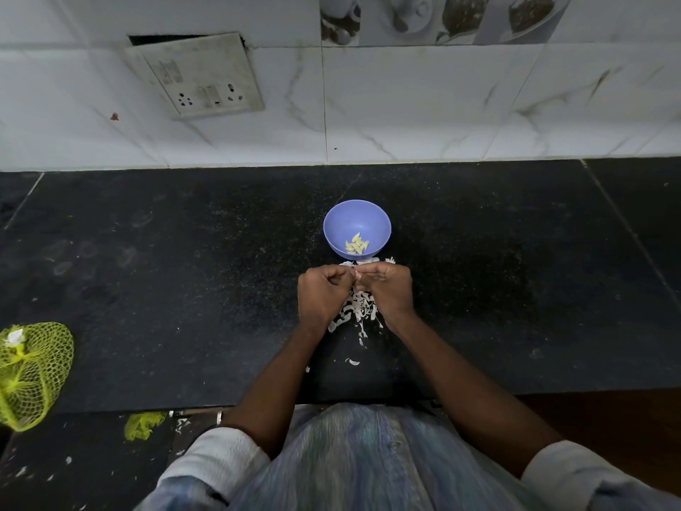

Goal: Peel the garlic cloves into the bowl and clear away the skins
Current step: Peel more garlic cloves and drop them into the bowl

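Garlic peeling is the step in hand, judging by how both hands are working together just short of the bowl. Nearest the person, below the wrists, loose skins (359, 307) are lying scattered on the dark desk (184, 252), with a few stray flakes trailing back toward the body. Above that litter, the left hand (322, 289) and the right hand (390, 287) are meeting fingertip to fingertip, fingers curled in, and they seem to be pinching something small and pale between them. It is probably a clove being stripped, though it is too hidden to be sure. Just beyond the knuckles, the blue bowl (333, 225) is sitting on the desk, holding a small cluster of peeled cloves (356, 244) at its bottom. A few more skins are showing between the fingers and the bowl's near side. Well off to the left of the left hand, a yellow net bag (33, 374) is resting at the desk's edge.

The next move likely calls for pulling the last skin free, then reaching a short way forward to drop the bare clove into the bowl. The clearing of skins is not yet begun, and that pile will need gathering afterwards.
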